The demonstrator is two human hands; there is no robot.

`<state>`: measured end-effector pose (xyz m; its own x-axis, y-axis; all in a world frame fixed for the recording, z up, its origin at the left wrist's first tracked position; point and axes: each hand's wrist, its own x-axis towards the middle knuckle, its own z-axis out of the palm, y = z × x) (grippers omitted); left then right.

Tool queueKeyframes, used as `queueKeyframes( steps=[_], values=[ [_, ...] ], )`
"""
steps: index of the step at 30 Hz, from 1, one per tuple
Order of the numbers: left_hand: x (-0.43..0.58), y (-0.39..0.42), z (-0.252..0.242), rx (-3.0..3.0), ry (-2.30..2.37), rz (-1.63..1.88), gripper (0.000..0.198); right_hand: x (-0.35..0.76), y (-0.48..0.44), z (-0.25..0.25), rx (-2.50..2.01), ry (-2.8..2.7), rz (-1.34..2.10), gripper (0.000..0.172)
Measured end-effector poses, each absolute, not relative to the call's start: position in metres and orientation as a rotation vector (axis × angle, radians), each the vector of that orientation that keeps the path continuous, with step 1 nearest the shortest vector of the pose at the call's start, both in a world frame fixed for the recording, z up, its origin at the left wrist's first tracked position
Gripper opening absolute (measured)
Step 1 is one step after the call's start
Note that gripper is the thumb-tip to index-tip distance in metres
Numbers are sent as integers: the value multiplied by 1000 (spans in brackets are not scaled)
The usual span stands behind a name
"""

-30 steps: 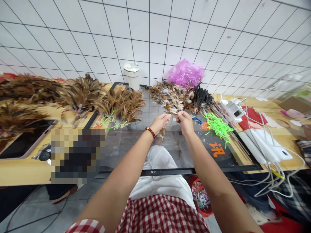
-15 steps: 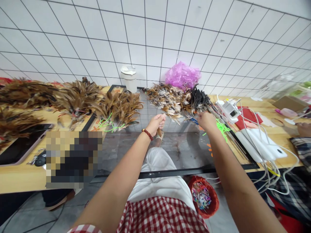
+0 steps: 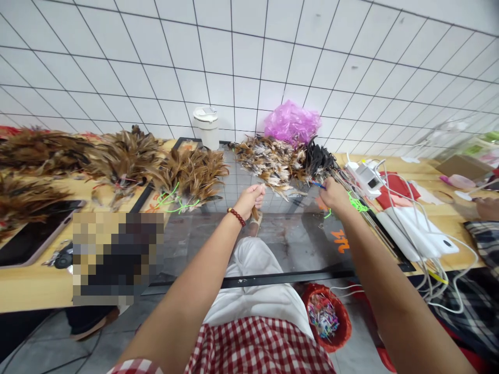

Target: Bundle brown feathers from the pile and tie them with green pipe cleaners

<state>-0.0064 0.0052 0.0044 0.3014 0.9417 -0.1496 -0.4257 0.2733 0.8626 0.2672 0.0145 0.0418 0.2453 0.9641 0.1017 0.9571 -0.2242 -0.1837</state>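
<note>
My left hand (image 3: 251, 201), a beaded bracelet at its wrist, is closed in a pinch over the glass tabletop (image 3: 273, 249). Out of its underside sticks a brown feather (image 3: 255, 212). My right hand (image 3: 336, 195) is closed on a slim blue tool (image 3: 318, 185), whose kind I cannot make out. Beyond both hands lies a pile of mottled brown and white feathers (image 3: 273, 161), with black feathers (image 3: 317, 158) at its right end. Bright green strings (image 3: 356, 202) lie just right of my right hand.
Brown feather bundles (image 3: 195, 174) fill the left side. A white lidded cup (image 3: 207, 127) and a pink plastic bag (image 3: 292, 122) stand by the tiled wall. White cables and a power strip (image 3: 364, 176) lie right. Below is a red bin (image 3: 327, 317); another person's hand (image 3: 487, 208) is far right.
The blue tool lay on the table beside my right hand; now that hand has it and has shifted slightly right. My left hand has stayed almost in place.
</note>
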Motion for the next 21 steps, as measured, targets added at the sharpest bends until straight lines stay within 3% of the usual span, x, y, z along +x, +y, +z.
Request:
queueKeyframes(
  steps=[6,10,16,21],
  values=[
    [8,-12,26,601,458,995,21,231,-29,34,-1819,-1736,173,53],
    [12,-19,26,464,307,915,19,197,-48,17,-1439,-1885,245,41],
    [10,-20,22,425,330,856,22,181,-51,9,-1380,-1959,249,30],
    [12,-20,21,463,306,760,23,183,-52,10,-1394,-2010,170,32]
  ],
)
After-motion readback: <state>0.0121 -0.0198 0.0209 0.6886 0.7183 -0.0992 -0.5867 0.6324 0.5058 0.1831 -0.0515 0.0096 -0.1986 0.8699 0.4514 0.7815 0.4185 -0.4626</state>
